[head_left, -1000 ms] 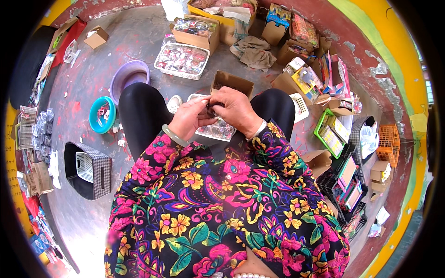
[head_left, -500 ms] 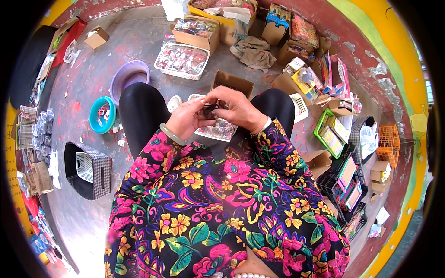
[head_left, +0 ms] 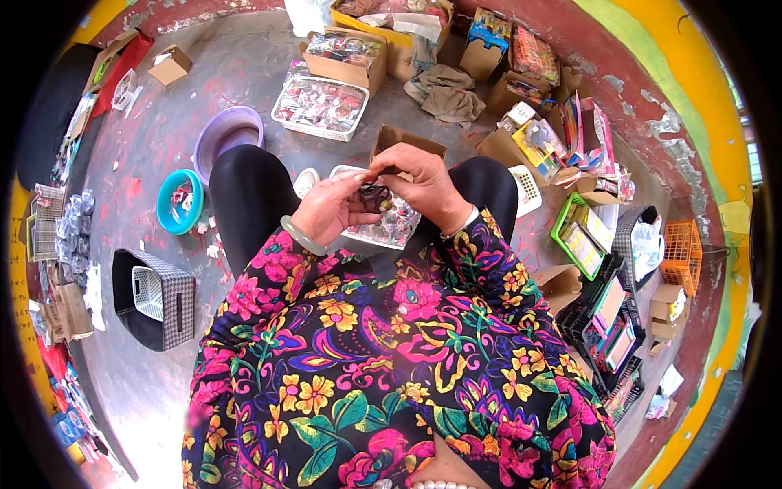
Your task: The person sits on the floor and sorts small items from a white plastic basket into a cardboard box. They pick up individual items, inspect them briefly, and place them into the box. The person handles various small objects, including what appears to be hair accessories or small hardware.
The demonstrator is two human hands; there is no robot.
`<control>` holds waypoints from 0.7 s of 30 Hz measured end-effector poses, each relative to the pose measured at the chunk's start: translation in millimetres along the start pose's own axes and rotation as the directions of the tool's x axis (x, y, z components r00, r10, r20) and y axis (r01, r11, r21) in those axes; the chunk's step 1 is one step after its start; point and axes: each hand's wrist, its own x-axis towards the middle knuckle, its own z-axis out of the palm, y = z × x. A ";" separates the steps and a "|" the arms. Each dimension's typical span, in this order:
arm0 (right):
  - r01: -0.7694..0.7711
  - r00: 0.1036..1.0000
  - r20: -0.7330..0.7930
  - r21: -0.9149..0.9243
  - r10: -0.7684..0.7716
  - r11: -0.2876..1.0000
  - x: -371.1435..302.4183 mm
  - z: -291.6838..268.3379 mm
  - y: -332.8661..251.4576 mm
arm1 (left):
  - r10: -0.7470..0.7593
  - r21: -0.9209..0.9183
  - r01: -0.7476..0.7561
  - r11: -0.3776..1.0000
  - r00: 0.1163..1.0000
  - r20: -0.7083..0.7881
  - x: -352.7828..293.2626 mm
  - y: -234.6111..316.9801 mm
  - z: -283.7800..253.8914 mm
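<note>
Two bare hands work above the white basket (head_left: 376,242), between the knees. The left hand (head_left: 328,207) clamps the small dark item (head_left: 373,196) between thumb and fingers, presumably to steady it for the right hand (head_left: 420,184). The right fingertips meet its upper edge; whether they pinch it cannot be told. The basket likely stands here for short reach. The item appears thin and crumpled; the basket, rigid plastic, contains glossy packets (head_left: 397,226).
</note>
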 end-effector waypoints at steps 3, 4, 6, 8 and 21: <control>0.111 0.994 0.029 -0.104 -0.109 0.988 -1.5 5.4 -4.6 | -0.028 0.008 0.028 1.000 1.000 0.005 0.9 -1.1 -2.1; 0.205 0.978 0.021 -0.250 -0.207 0.946 -1.3 5.4 -5.3 | -0.034 0.013 0.034 0.999 0.999 0.006 0.8 -1.0 -2.7; 0.285 0.957 0.034 -0.295 -0.288 0.912 2.6 2.6 -4.1 | -0.031 -0.027 0.031 0.999 0.999 0.017 0.7 -0.7 -3.9; 0.292 0.954 0.031 -0.303 -0.297 0.907 2.5 1.4 -3.3 | -0.027 -0.051 0.029 0.998 0.999 0.026 1.1 -0.8 -3.9; 0.039 0.997 -0.056 -0.152 -0.049 0.988 -1.6 1.2 -0.1 | 0.032 -0.063 -0.030 0.998 0.999 0.039 -1.1 5.4 0.2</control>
